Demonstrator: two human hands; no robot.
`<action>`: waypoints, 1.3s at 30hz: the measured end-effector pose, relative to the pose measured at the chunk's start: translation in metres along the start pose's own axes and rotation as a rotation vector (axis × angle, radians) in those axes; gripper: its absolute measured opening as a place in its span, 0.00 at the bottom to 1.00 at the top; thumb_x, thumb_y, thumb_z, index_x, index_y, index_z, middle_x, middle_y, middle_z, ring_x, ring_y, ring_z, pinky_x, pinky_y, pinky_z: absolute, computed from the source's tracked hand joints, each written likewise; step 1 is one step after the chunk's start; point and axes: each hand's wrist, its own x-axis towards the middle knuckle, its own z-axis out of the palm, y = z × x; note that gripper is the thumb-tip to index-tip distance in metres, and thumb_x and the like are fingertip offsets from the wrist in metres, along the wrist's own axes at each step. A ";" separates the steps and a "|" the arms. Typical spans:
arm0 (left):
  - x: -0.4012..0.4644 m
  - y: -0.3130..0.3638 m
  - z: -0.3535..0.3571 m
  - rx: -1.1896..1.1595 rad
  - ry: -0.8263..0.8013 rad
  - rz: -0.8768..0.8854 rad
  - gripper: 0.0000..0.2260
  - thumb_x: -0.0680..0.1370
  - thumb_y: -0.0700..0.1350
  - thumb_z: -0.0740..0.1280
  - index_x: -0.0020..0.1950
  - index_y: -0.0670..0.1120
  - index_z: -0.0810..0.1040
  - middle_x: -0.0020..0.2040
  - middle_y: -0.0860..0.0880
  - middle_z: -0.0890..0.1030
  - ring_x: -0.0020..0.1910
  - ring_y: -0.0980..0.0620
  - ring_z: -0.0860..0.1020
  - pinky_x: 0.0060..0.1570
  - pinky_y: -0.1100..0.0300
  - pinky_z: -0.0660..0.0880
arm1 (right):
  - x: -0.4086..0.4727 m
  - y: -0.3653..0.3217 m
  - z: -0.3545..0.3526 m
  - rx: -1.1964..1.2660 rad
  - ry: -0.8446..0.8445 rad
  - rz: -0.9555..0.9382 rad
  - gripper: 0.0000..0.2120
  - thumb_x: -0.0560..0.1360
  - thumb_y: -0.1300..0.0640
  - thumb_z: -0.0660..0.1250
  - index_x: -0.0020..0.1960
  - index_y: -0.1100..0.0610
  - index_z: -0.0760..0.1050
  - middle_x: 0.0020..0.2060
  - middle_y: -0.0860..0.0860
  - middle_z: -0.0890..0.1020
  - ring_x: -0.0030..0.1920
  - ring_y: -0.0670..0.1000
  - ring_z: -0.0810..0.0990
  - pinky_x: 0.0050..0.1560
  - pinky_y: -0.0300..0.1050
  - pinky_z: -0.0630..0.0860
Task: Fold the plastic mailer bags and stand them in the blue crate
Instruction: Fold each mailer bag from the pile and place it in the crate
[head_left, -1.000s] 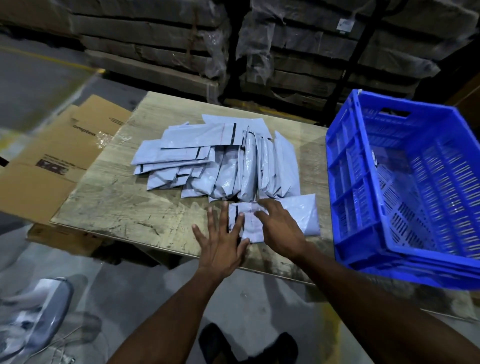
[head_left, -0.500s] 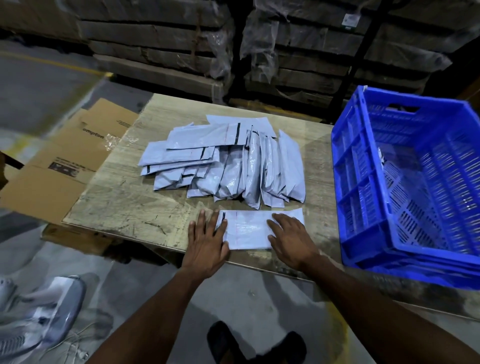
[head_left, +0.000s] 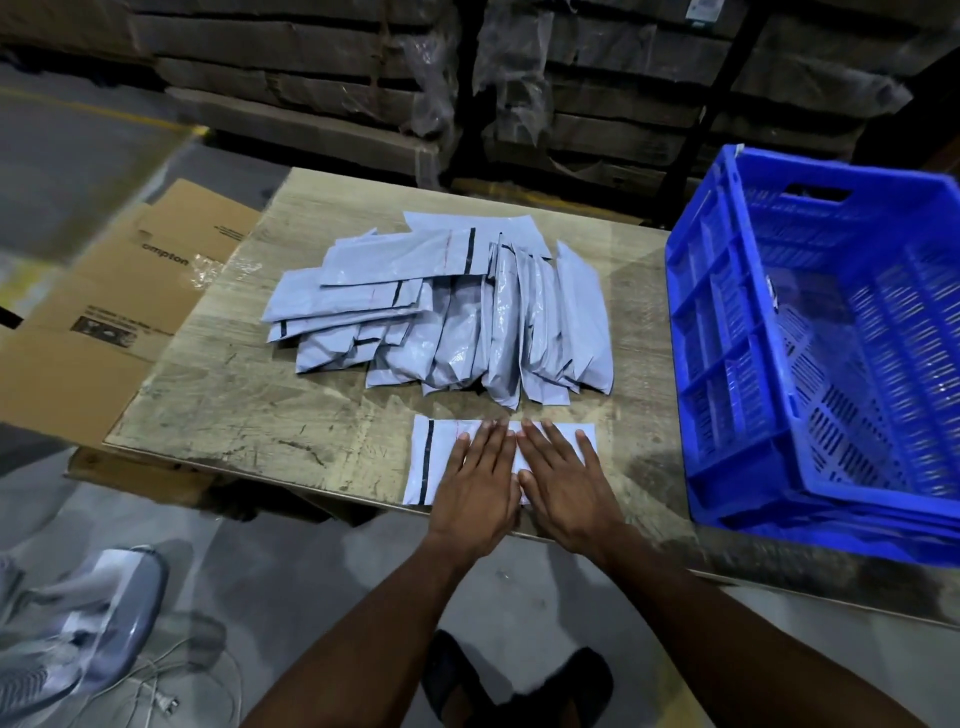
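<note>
Both hands have slid together since half a second ago: the left hand (head_left: 480, 486) and right hand (head_left: 563, 486) press flat, fingers straight, on the bag (head_left: 423, 462); the pile (head_left: 452, 317) lies beyond, the crate (head_left: 727, 364) to their right.

A: The scene is dim overall; light seems to fall from above, brightest on the pale mailer (head_left: 519, 447) and the desk (head_left: 249, 395).

B: The stacked goods (head_left: 322, 83) behind sink into near darkness. The blue crate (head_left: 727, 364) casts a soft shadow on the desk beside it.

A: The edges bend with wide-angle distortion, and the fan (head_left: 78, 639) at lower left is smeared, perhaps by motion.

B: Glare glints off the piled bags (head_left: 457, 332).
</note>
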 end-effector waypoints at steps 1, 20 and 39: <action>0.000 -0.001 0.001 0.000 0.006 0.001 0.28 0.84 0.51 0.50 0.81 0.40 0.64 0.81 0.42 0.64 0.81 0.44 0.60 0.79 0.45 0.52 | -0.001 0.001 0.002 0.002 0.000 0.008 0.26 0.85 0.46 0.46 0.79 0.54 0.65 0.78 0.49 0.65 0.80 0.52 0.59 0.76 0.60 0.55; -0.003 -0.004 0.009 -0.031 -0.018 -0.006 0.28 0.85 0.52 0.47 0.84 0.42 0.54 0.84 0.44 0.54 0.84 0.46 0.48 0.80 0.45 0.52 | -0.004 -0.003 0.007 -0.070 -0.019 0.112 0.27 0.83 0.43 0.49 0.80 0.48 0.60 0.81 0.53 0.58 0.80 0.61 0.54 0.76 0.65 0.55; -0.018 -0.039 0.000 -0.056 -0.026 -0.022 0.36 0.82 0.64 0.56 0.83 0.43 0.59 0.84 0.46 0.57 0.83 0.45 0.52 0.80 0.48 0.49 | -0.006 -0.003 0.008 -0.061 -0.005 0.166 0.29 0.82 0.40 0.50 0.80 0.49 0.61 0.81 0.55 0.57 0.80 0.62 0.53 0.76 0.66 0.55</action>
